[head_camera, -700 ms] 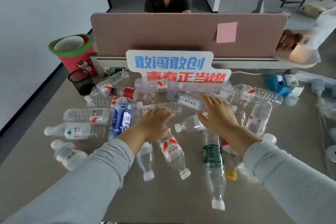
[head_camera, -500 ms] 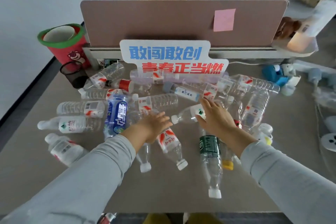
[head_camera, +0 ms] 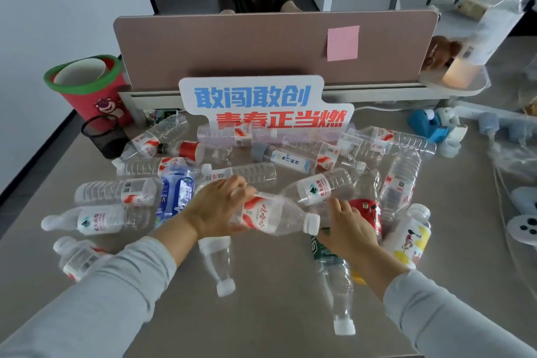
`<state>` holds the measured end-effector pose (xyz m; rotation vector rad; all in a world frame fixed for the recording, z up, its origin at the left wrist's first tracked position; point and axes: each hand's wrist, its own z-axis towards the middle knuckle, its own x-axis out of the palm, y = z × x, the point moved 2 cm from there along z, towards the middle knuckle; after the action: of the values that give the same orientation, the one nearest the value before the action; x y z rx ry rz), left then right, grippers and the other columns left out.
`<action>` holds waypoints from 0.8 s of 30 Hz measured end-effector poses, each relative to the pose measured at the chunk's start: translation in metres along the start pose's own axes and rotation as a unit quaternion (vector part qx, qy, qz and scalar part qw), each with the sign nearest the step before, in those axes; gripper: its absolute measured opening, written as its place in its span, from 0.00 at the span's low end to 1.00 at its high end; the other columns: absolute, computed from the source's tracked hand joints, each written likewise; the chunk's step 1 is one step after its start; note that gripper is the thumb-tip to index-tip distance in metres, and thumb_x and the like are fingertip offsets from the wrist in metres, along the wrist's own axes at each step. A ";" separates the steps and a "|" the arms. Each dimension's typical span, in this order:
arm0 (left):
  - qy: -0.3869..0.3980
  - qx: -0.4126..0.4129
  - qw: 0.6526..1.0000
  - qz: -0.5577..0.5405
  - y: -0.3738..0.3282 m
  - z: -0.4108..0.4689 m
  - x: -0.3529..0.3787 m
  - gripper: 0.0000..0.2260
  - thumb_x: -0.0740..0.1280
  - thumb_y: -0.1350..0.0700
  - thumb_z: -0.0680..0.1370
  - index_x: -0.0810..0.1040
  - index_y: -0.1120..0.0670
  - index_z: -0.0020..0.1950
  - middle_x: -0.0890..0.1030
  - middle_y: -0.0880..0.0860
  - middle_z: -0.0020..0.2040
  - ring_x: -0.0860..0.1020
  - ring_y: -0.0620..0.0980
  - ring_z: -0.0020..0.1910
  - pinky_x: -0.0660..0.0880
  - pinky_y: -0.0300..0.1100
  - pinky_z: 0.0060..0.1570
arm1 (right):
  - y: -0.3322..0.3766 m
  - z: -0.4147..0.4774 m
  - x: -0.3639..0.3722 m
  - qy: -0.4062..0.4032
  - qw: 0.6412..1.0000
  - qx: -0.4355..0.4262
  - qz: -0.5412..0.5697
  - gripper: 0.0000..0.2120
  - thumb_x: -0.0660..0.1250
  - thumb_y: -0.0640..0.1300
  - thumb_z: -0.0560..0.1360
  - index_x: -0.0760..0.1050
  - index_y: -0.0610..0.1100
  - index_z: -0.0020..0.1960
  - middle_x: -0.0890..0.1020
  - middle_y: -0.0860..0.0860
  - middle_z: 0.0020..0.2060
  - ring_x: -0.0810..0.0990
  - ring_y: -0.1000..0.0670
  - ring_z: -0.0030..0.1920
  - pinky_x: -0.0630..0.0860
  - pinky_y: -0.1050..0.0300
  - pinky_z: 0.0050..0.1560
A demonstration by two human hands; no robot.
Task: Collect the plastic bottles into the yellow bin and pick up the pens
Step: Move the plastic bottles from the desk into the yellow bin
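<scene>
Stage: judged barely begun; nearly every bottle lies loose on the desk (head_camera: 276, 314).
Left hand (head_camera: 216, 208): wrapped around the base of a red-labelled bottle (head_camera: 273, 216), apparently raised just off the heap near the desk's middle.
Right hand (head_camera: 350, 231): fingers spread and holding nothing, pressing down among bottles just past that bottle's white cap.
Bottles left: a dense scatter from the left edge to the right edge, up to the printed sign (head_camera: 261, 107) at the rear edge.
Yellow bin: not in view; nothing visibly collected.
Pens: none visible; a black mesh cup (head_camera: 103, 136) stands at the rear left corner beside a red bucket (head_camera: 90, 87).
Remaining: practically everything.
</scene>
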<state>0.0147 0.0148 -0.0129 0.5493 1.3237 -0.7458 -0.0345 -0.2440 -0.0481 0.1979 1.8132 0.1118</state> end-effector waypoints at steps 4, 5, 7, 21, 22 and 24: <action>-0.085 -0.099 0.991 -0.025 0.006 0.002 -0.001 0.31 0.63 0.36 0.66 0.66 0.56 0.59 0.77 0.58 0.50 0.81 0.53 0.41 0.80 0.43 0.36 | 0.008 0.003 0.017 -0.006 1.000 0.025 -0.007 0.38 0.62 0.63 0.74 0.51 0.44 0.73 0.68 0.45 0.64 0.73 0.43 0.61 0.77 0.53 0.48; -0.103 -0.117 0.987 -0.024 0.006 0.003 -0.001 0.31 0.65 0.36 0.65 0.66 0.56 0.59 0.78 0.58 0.50 0.81 0.54 0.41 0.78 0.42 0.36 | 0.010 0.004 0.022 -0.002 0.999 0.032 -0.006 0.41 0.63 0.63 0.73 0.49 0.44 0.74 0.68 0.44 0.64 0.73 0.43 0.61 0.77 0.51 0.50; -0.139 -0.144 0.979 -0.023 0.004 0.003 0.000 0.32 0.73 0.39 0.64 0.68 0.58 0.58 0.79 0.59 0.51 0.82 0.56 0.42 0.77 0.42 0.36 | 0.014 0.007 0.033 0.007 0.999 0.043 -0.006 0.47 0.65 0.64 0.71 0.43 0.44 0.75 0.67 0.43 0.65 0.74 0.41 0.61 0.77 0.50 0.51; -0.277 -0.318 0.900 0.108 -0.049 -0.122 -0.029 0.34 0.67 0.39 0.72 0.63 0.55 0.72 0.72 0.56 0.65 0.75 0.60 0.59 0.74 0.52 0.51 | 0.081 -0.060 0.007 -0.229 0.943 -0.166 0.178 0.41 0.74 0.51 0.68 0.53 0.48 0.71 0.74 0.46 0.60 0.77 0.42 0.56 0.76 0.50 0.49; -0.279 -0.331 0.893 0.124 -0.055 -0.139 -0.034 0.34 0.66 0.39 0.73 0.62 0.55 0.72 0.72 0.56 0.65 0.75 0.60 0.59 0.74 0.52 0.51 | 0.091 -0.071 0.006 -0.241 0.934 -0.199 0.176 0.41 0.74 0.51 0.69 0.52 0.49 0.73 0.74 0.47 0.60 0.76 0.43 0.57 0.74 0.52 0.47; -0.290 -0.352 0.878 0.145 -0.064 -0.174 -0.044 0.34 0.65 0.39 0.73 0.61 0.55 0.73 0.72 0.56 0.65 0.75 0.59 0.59 0.74 0.53 0.50 | 0.114 -0.088 0.007 -0.256 0.921 -0.245 0.163 0.42 0.73 0.53 0.69 0.51 0.54 0.75 0.73 0.48 0.61 0.75 0.44 0.58 0.70 0.55 0.45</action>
<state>-0.1507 0.1086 0.0027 -0.0787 0.8277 -0.1145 -0.1131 -0.1287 -0.0119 0.1516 1.1704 0.6817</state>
